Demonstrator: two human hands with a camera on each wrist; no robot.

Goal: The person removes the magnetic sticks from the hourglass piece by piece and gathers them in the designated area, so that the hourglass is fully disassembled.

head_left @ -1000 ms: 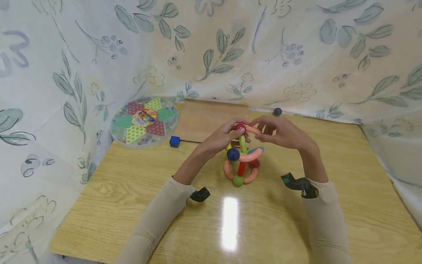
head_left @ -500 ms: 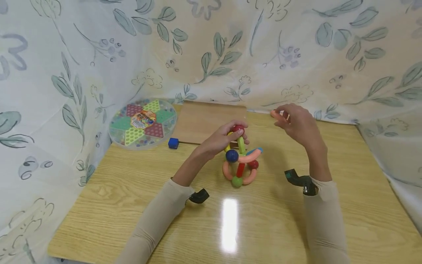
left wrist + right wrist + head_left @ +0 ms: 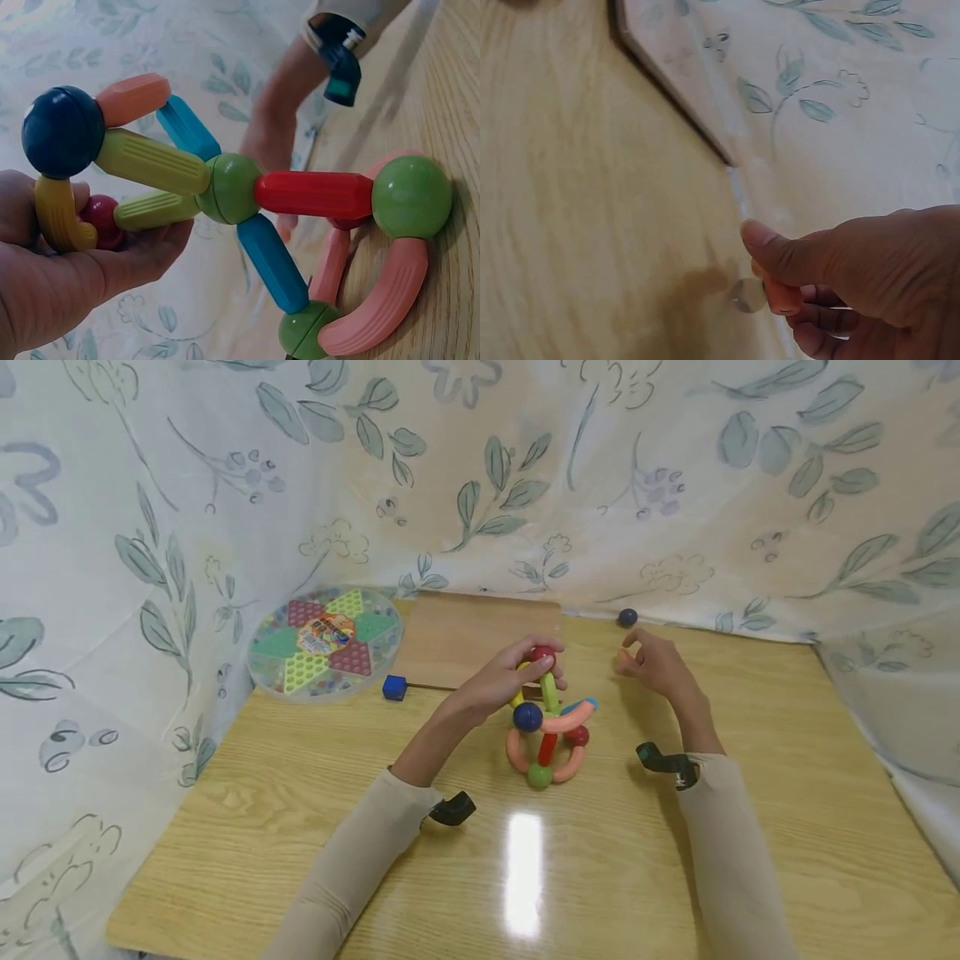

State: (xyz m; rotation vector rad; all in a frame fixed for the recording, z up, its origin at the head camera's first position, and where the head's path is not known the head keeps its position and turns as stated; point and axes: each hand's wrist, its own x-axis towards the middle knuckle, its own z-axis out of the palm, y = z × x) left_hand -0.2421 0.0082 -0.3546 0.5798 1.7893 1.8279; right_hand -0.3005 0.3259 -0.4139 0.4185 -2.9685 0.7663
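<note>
My left hand [image 3: 501, 681] holds the red ball [image 3: 543, 655] at the top of a figure built from magnetic rods and balls. The figure stands on the table, with a green ball [image 3: 540, 776] low at its front and a dark blue ball [image 3: 63, 129] on its side. In the left wrist view, a red rod [image 3: 315, 193], blue rods and yellow-green rods meet at a central green ball [image 3: 232, 187]. To the right, my right hand [image 3: 663, 665] pinches a salmon-coloured magnetic rod [image 3: 782, 296] between thumb and fingers, apart from the figure.
A loose dark blue ball [image 3: 627, 617] lies at the back, just beyond my right hand. Behind the figure is a brown board [image 3: 480, 627], with a blue cube [image 3: 394, 687] near its left front corner. A round Chinese checkers board [image 3: 262, 672] lies at back left, before the patterned cloth [image 3: 480, 485].
My right hand has taken the salmon rod away from the red ball, first toward the back right, then slightly nearer, uncovering the loose blue ball. My left hand stays on the figure.
</note>
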